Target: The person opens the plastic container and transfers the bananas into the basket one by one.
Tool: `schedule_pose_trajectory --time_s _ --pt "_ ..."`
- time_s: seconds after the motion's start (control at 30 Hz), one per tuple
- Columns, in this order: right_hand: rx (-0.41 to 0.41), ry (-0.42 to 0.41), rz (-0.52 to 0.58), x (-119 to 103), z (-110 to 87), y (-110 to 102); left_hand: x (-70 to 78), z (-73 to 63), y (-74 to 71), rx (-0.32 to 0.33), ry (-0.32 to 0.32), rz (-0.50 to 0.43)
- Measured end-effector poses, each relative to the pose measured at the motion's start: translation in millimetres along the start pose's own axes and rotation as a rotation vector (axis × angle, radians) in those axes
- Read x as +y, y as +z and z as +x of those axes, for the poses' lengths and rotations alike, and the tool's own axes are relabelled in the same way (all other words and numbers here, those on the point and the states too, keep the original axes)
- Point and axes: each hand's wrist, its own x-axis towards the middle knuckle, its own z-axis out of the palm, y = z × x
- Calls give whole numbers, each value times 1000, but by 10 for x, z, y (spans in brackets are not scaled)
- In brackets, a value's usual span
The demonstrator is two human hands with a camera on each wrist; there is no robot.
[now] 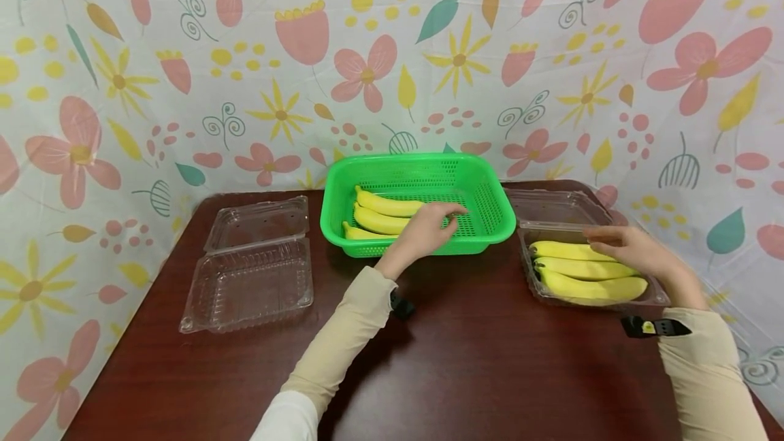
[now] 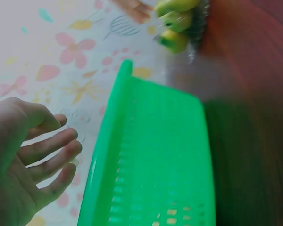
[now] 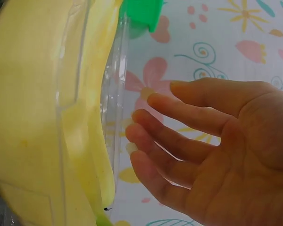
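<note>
My left hand (image 1: pixel 427 226) hovers over the front rim of a green basket (image 1: pixel 497 230), its fingers loosely bent and holding nothing. Three yellow bananas (image 1: pixel 382 221) lie side by side in the left half of the basket, partly hidden by that hand. In the left wrist view, the hand (image 2: pixel 35 162) is beside the basket wall (image 2: pixel 160 136) with gaps between its fingers. My right hand (image 1: pixel 640 254) is above a clear plastic clamshell box (image 1: pixel 528 278) with three bananas (image 1: pixel 594 286) inside. The right wrist view shows its relaxed fingers (image 3: pixel 179 134) apart from the nearest banana (image 3: pixel 28 108).
On the left of the dark red-brown table (image 1: pixel 465 359) stands another clear clamshell box (image 1: pixel 254 288) with its lid (image 1: pixel 260 223) folded back. The right box's lid (image 1: pixel 557 208) also lies open behind it. A floral-print sheet (image 1: pixel 392 53) hangs behind the table.
</note>
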Motion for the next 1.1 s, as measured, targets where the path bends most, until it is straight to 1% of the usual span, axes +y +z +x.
schedule_pose_trajectory --time_s 0.13,0.3,0.4,0.5,0.63,0.77,0.9,1.1 --pt "10 -21 -14 -4 -10 14 -123 -87 -133 58 -79 -77" --pt "-44 -16 -13 2 -30 26 -277 -189 -300 145 -192 -163" --pt "-72 -17 -13 20 -42 38 -357 -247 -414 200 -256 -189" --pt "-90 -19 -13 43 -38 52 -462 -309 -512 261 -295 -192" --pt "-108 -13 -25 86 -23 72 -599 -380 -618 340 -340 -173" --pt "-101 -25 -25 90 -17 84 -688 -444 -719 408 -394 -180" --pt "-95 -36 -36 60 -6 86 -772 -520 -791 460 -473 -206" --pt "-104 -22 -97 52 4 66 -898 -639 -854 508 -603 -173"
